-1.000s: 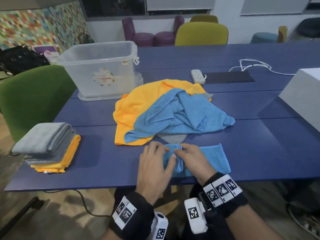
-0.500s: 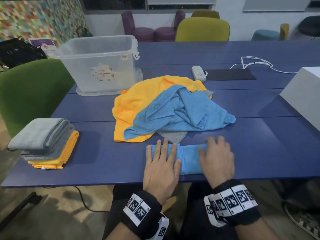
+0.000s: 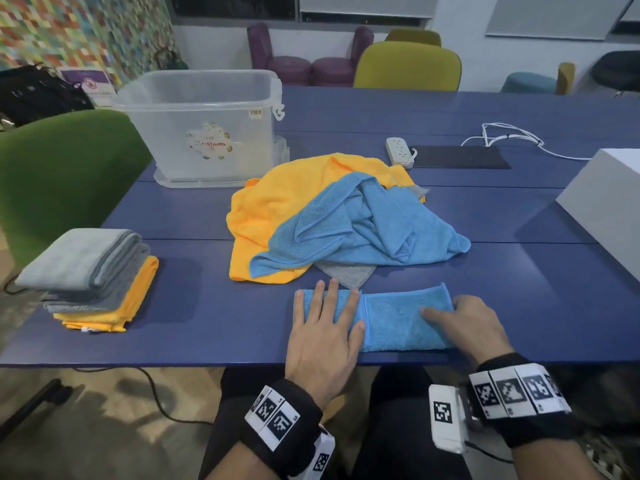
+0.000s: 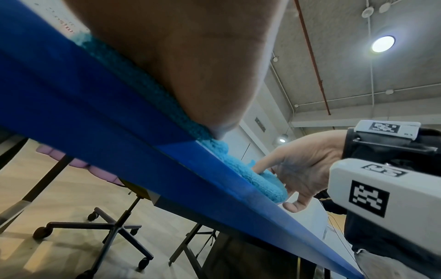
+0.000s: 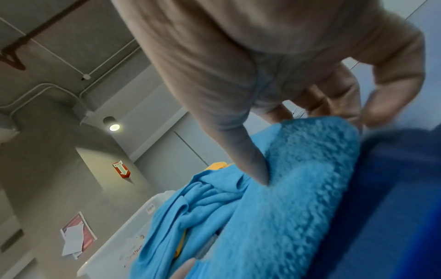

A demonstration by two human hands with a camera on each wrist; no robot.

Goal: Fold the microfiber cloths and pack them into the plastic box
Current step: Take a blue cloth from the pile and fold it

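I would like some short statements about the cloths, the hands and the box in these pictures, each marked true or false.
1. The left hand lies flat on the folded light-blue microfiber cloth. True.
2. The clear plastic box holds folded cloths. False: no cloth shows inside it.
3. The stack of folded grey and orange cloths sits left of the loose orange and blue cloth pile. True.
4. The right hand is lifted off the table. False: it rests on the folded cloth's right end.

Fluffy blue cloth (image 3: 405, 320), translucent plastic box (image 3: 207, 129)
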